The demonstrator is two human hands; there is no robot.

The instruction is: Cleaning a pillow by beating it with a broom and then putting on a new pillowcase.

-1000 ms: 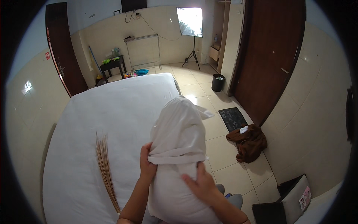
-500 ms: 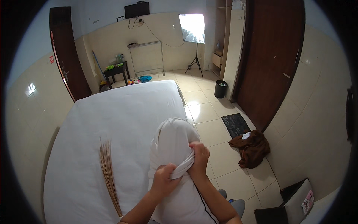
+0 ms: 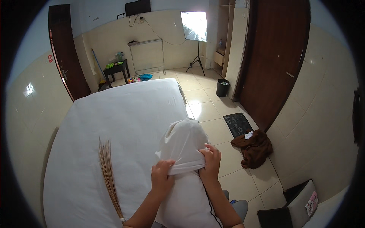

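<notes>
A white pillow (image 3: 183,199) stands toward me at the bed's near right. Over its far end sits a white pillowcase (image 3: 183,144), its open edge gathered across the pillow's middle. My left hand (image 3: 162,178) is closed on the left side of that edge. On the opposite side, my right hand (image 3: 210,162) grips the edge between thumb and fingers. The pillow's near part is uncovered, and a dark cord runs down beside my right forearm. A broom of thin sticks (image 3: 108,176) lies on the bed to the left.
The bed (image 3: 125,110) has a white sheet. On the tiled floor to the right are a brown cloth (image 3: 257,150), a dark mat (image 3: 237,124) and a black bin (image 3: 222,88). A lit softbox (image 3: 194,26) and a small dark table (image 3: 116,70) stand farther back.
The pillowcase edge has been spread wider and straighter across the pillow. My left hand has shifted slightly left, my right hand slightly right. The view has tilted a little.
</notes>
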